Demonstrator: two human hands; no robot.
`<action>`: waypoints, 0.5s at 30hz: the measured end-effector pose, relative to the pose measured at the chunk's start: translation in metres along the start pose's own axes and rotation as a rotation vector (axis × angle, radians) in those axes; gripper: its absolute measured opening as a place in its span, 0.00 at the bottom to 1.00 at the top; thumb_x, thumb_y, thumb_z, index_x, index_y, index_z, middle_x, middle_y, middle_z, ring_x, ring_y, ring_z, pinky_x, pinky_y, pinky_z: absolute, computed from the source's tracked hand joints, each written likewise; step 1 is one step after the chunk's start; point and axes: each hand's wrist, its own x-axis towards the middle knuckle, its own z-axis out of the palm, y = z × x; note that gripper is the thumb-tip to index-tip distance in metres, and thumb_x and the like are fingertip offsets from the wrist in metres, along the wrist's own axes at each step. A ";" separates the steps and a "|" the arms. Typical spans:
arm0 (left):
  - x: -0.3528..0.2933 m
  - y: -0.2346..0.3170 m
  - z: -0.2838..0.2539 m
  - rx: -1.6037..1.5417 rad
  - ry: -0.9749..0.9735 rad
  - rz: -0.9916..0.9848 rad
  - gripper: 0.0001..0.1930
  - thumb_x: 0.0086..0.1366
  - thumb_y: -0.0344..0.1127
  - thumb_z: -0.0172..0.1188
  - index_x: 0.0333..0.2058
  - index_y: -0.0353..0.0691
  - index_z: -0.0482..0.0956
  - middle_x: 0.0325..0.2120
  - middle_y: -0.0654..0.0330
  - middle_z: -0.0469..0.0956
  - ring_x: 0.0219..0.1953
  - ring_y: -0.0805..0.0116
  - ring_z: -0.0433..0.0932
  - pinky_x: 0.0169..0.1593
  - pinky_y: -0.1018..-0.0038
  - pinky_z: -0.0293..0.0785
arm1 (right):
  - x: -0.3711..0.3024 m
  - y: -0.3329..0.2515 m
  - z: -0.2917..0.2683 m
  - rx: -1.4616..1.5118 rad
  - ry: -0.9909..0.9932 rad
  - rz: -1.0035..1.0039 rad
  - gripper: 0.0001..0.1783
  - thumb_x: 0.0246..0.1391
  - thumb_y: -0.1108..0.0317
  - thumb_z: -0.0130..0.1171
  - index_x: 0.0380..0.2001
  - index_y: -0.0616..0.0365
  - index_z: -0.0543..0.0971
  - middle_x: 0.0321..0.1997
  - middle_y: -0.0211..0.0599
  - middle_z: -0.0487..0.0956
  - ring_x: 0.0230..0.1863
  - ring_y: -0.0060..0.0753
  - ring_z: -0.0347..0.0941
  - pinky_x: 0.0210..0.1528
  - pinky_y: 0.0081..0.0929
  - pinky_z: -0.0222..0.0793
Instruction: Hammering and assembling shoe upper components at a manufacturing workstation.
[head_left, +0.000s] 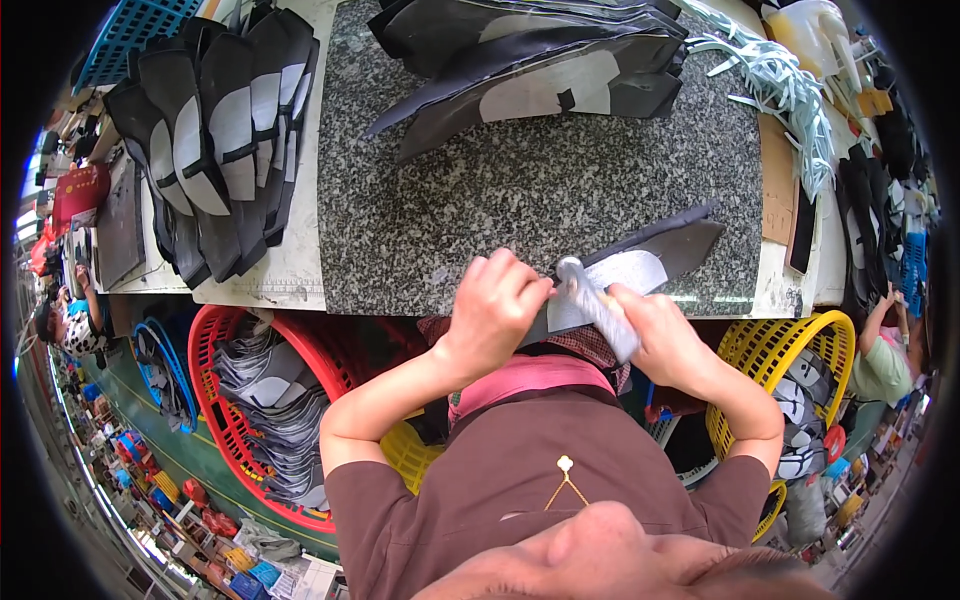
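My left hand (497,312) is closed, its fingertips pinching the near left end of a dark, flat cut piece (690,247) with a pale patch. The piece lies on the speckled stone slab (520,205) at its front edge, and a rolled or folded dark strip runs along its far side. In my right hand (655,338) is a metal hammer (600,310), gripped in closed fingers. Its rounded head is over the piece, close to my left fingertips. My right hand hides part of the piece.
Stacks of similar dark pieces lie at the slab's far side (550,85) and to the left (215,140). Pale strips (800,110) heap at the right. Below the table stand a red basket (215,400) and a yellow basket (745,350), both holding pieces. Other people sit far left and right.
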 end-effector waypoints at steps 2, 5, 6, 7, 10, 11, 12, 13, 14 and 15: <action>-0.002 -0.006 -0.011 -0.043 -0.052 -0.094 0.07 0.54 0.33 0.72 0.32 0.43 0.85 0.29 0.65 0.79 0.35 0.63 0.76 0.38 0.66 0.69 | 0.002 -0.002 0.001 -0.080 -0.003 0.002 0.04 0.62 0.74 0.53 0.37 0.64 0.71 0.24 0.60 0.77 0.30 0.70 0.75 0.31 0.56 0.68; -0.011 -0.011 -0.012 -0.103 -0.063 -0.085 0.07 0.54 0.29 0.71 0.32 0.40 0.85 0.29 0.63 0.79 0.35 0.61 0.75 0.38 0.66 0.74 | 0.009 0.003 -0.007 0.053 0.110 -0.050 0.04 0.62 0.75 0.55 0.37 0.64 0.71 0.25 0.58 0.76 0.31 0.68 0.76 0.31 0.51 0.69; -0.013 -0.009 -0.012 -0.099 -0.060 -0.094 0.07 0.54 0.29 0.71 0.32 0.40 0.85 0.29 0.63 0.79 0.35 0.61 0.75 0.38 0.66 0.74 | 0.009 -0.003 -0.011 0.053 0.102 -0.055 0.04 0.62 0.75 0.55 0.37 0.64 0.71 0.25 0.58 0.76 0.31 0.68 0.76 0.31 0.51 0.69; -0.015 -0.008 -0.011 -0.074 -0.046 -0.055 0.07 0.54 0.28 0.71 0.33 0.39 0.84 0.30 0.62 0.78 0.35 0.61 0.75 0.37 0.66 0.75 | 0.006 -0.014 -0.017 0.110 0.119 -0.063 0.04 0.59 0.77 0.55 0.37 0.64 0.71 0.25 0.56 0.76 0.31 0.67 0.76 0.31 0.48 0.69; -0.019 -0.009 -0.007 -0.045 -0.028 0.012 0.09 0.53 0.26 0.68 0.36 0.36 0.83 0.31 0.60 0.77 0.35 0.61 0.75 0.37 0.67 0.76 | -0.002 -0.017 -0.003 0.186 0.058 -0.117 0.08 0.54 0.81 0.56 0.38 0.65 0.71 0.25 0.51 0.76 0.30 0.62 0.79 0.32 0.41 0.72; -0.018 -0.010 -0.007 -0.047 -0.033 0.034 0.09 0.53 0.26 0.67 0.36 0.36 0.83 0.31 0.60 0.78 0.35 0.61 0.75 0.37 0.68 0.76 | 0.000 -0.009 0.002 0.100 0.006 -0.074 0.09 0.54 0.82 0.55 0.40 0.65 0.73 0.27 0.52 0.78 0.32 0.61 0.80 0.33 0.41 0.73; -0.016 -0.011 -0.006 -0.050 -0.038 0.057 0.09 0.53 0.26 0.66 0.35 0.36 0.83 0.31 0.60 0.78 0.35 0.61 0.76 0.36 0.68 0.77 | 0.001 -0.002 0.003 0.014 -0.045 -0.029 0.11 0.54 0.82 0.54 0.42 0.66 0.74 0.29 0.53 0.79 0.34 0.61 0.82 0.34 0.40 0.74; -0.015 -0.011 -0.005 -0.046 -0.036 0.051 0.09 0.53 0.26 0.66 0.35 0.36 0.83 0.31 0.60 0.78 0.35 0.61 0.76 0.36 0.68 0.77 | -0.003 0.001 -0.002 0.084 0.001 0.031 0.13 0.54 0.82 0.54 0.45 0.66 0.76 0.31 0.54 0.81 0.36 0.61 0.82 0.35 0.39 0.75; -0.012 -0.009 -0.001 -0.041 -0.018 0.063 0.09 0.53 0.26 0.66 0.35 0.36 0.83 0.31 0.60 0.77 0.35 0.61 0.76 0.36 0.68 0.77 | -0.007 0.004 -0.010 0.152 0.047 0.094 0.16 0.55 0.82 0.53 0.47 0.67 0.78 0.32 0.55 0.82 0.38 0.61 0.83 0.36 0.39 0.76; -0.008 -0.008 0.003 -0.038 0.000 0.075 0.09 0.52 0.27 0.65 0.35 0.36 0.83 0.31 0.60 0.77 0.35 0.61 0.76 0.36 0.68 0.77 | -0.008 0.006 -0.017 0.130 0.188 0.027 0.18 0.57 0.81 0.53 0.51 0.67 0.79 0.34 0.55 0.84 0.40 0.57 0.85 0.37 0.37 0.76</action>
